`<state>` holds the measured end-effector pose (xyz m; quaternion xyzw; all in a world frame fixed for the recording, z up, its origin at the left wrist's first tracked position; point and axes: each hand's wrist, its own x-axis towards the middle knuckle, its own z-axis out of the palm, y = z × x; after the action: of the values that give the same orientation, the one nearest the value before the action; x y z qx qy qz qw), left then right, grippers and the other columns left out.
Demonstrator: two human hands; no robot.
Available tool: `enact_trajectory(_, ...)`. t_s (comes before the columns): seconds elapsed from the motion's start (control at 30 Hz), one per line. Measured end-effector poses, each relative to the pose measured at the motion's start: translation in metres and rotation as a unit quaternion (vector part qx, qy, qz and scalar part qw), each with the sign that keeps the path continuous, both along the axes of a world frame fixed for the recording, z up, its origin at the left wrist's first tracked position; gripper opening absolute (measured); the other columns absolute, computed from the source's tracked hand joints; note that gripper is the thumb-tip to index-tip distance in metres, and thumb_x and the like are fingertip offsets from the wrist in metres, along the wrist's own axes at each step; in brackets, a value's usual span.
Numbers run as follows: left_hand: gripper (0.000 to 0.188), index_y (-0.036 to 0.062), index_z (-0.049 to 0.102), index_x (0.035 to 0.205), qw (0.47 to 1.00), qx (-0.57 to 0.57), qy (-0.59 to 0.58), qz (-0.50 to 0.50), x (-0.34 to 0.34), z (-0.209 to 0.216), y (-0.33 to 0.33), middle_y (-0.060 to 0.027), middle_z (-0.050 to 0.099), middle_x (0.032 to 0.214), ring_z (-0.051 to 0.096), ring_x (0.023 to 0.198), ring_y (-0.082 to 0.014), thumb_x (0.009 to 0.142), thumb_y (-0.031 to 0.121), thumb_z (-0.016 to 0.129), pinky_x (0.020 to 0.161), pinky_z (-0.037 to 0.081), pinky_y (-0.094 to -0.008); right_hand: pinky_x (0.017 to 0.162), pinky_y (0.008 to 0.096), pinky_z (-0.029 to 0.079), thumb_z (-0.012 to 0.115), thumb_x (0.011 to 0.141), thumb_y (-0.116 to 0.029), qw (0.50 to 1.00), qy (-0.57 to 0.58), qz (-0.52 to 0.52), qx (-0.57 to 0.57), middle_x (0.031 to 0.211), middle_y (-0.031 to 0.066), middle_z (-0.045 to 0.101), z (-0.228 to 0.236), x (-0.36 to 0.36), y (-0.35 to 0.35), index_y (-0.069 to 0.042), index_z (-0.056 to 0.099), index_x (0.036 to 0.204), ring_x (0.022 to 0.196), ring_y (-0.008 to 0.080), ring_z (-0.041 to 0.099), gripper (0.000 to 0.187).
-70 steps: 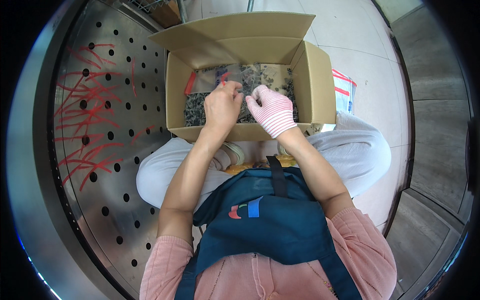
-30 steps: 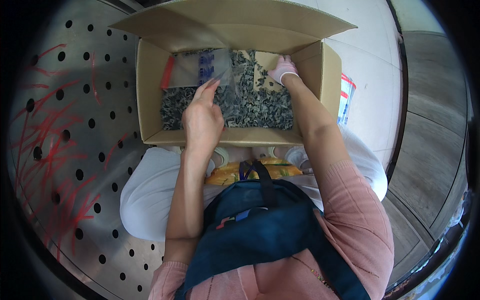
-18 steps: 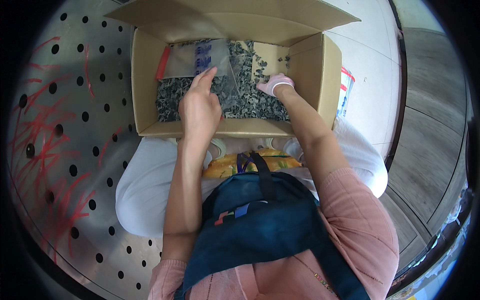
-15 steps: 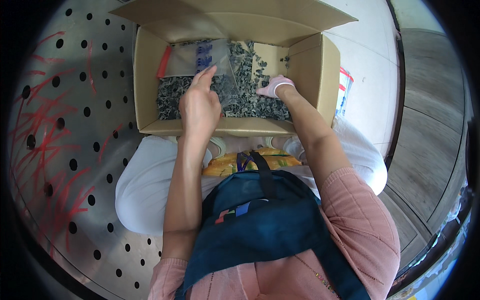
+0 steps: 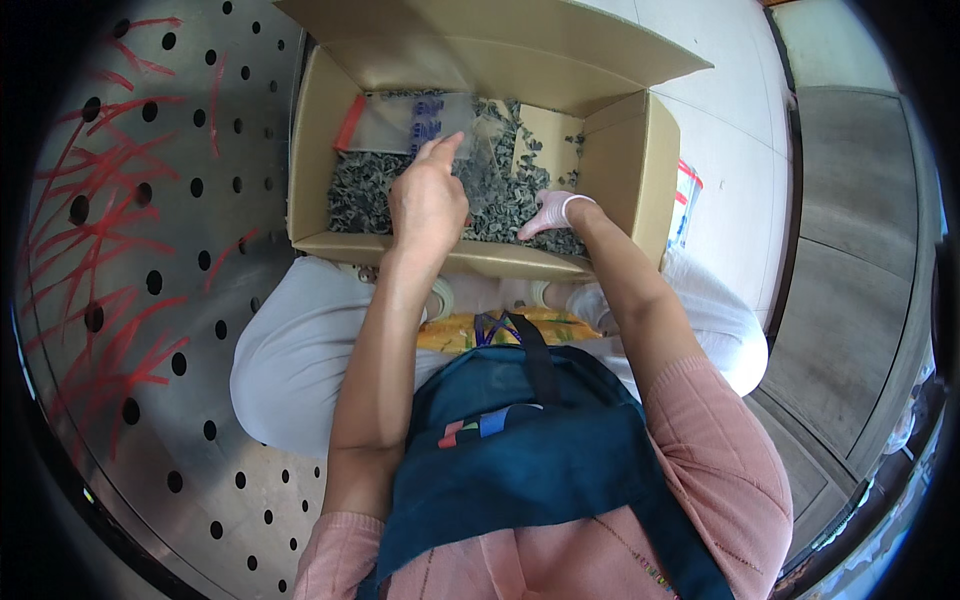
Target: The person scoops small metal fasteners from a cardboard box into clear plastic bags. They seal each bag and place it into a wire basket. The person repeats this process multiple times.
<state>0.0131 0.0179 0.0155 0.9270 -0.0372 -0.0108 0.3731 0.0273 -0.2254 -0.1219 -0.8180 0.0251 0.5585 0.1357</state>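
In the cardboard box [image 5: 620,140] lies a layer of dark, curled dried pieces [image 5: 360,195] that look like dried wood ear fungus. A clear plastic bag [image 5: 385,122] with blue print and a red strip at its left end rests on them. My left hand [image 5: 430,205] is closed at the bag's near right edge, index finger pointing forward; its other fingertips are hidden under the hand. Over the pieces at the box's right side is my right hand [image 5: 552,214], in a pale pink glove, thumb and fingers apart. Nothing shows between them.
The box's far flap [image 5: 500,35] stands raised. A perforated metal panel [image 5: 200,300] with red streaks is at the left, grey wooden panels [image 5: 850,270] at the right. A clear package with red edging [image 5: 685,195] stands beside the box. My white-trousered legs [image 5: 300,350] flank its near side.
The view has shifted slightly. My right hand has drawn nearer to the box's front wall and its fingers have spread. My left hand stays at the bag's edge.
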Motion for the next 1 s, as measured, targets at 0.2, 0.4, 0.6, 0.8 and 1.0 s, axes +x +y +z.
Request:
enact_trajectory(0.2, 0.047, 0.0037, 0.062, 0.124, 1.0, 0.004, 0.002, -0.001, -0.002, -0.003, -0.002, -0.016, 0.063, 0.126, 0.069, 0.093, -0.0328, 0.079, -0.006, 0.05, 0.087, 0.054, -0.0402, 0.106, 0.0375, 0.044, 0.088, 0.048, -0.05, 1.0, -0.025, -0.003, -0.004, 0.141, 0.0208, 0.053, 0.012, -0.012, 0.005, 0.001, 0.047, 0.142, 0.129, 0.031, 0.053, 0.115)
enact_trajectory(0.4, 0.05, 0.0049, 0.061, 0.126, 1.0, 0.018, 0.025, 0.001, -0.003, -0.004, -0.001, -0.0165, 0.062, 0.128, 0.064, 0.106, -0.0358, 0.079, -0.005, 0.051, 0.094, 0.051, -0.041, 0.099, 0.0377, 0.048, 0.084, 0.05, -0.048, 1.0, -0.025, -0.009, -0.006, 0.129, 0.0218, 0.062, 0.005, -0.013, 0.007, 0.004, 0.047, 0.139, 0.119, 0.0328, 0.06, 0.11)
enact_trajectory(0.6, 0.051, 0.0068, 0.061, 0.127, 0.999, 0.009, 0.043, 0.007, -0.004, -0.004, 0.0, -0.0154, 0.061, 0.129, 0.064, 0.106, -0.0356, 0.079, -0.006, 0.051, 0.093, 0.051, -0.041, 0.095, 0.0369, 0.051, 0.086, 0.048, -0.05, 1.0, -0.03, -0.002, 0.004, 0.121, 0.0211, 0.066, -0.012, -0.011, -0.002, 0.002, 0.051, 0.138, 0.111, 0.0321, 0.064, 0.11)
enact_trajectory(0.8, 0.049, 0.0082, 0.061, 0.127, 0.998, -0.01, 0.056, 0.024, -0.007, -0.002, 0.001, -0.0156, 0.061, 0.128, 0.064, 0.106, -0.0352, 0.08, -0.005, 0.052, 0.094, 0.051, -0.042, 0.087, 0.0383, 0.053, 0.086, 0.052, -0.044, 0.998, -0.056, -0.005, 0.02, 0.107, 0.0192, 0.071, -0.018, -0.016, -0.004, 0.002, 0.052, 0.137, 0.1, 0.0295, 0.068, 0.102)
enact_trajectory(1.0, 0.046, 0.0063, 0.061, 0.126, 0.999, -0.01, 0.04, 0.02, -0.008, -0.005, 0.003, -0.0151, 0.062, 0.127, 0.062, 0.109, -0.037, 0.082, -0.005, 0.052, 0.096, 0.049, -0.0426, 0.092, 0.0381, 0.053, 0.081, 0.061, -0.037, 0.991, -0.114, 0.048, -0.053, 0.112, 0.0133, 0.07, 0.003, -0.007, 0.009, -0.01, 0.067, 0.118, 0.104, 0.0311, 0.066, 0.065)
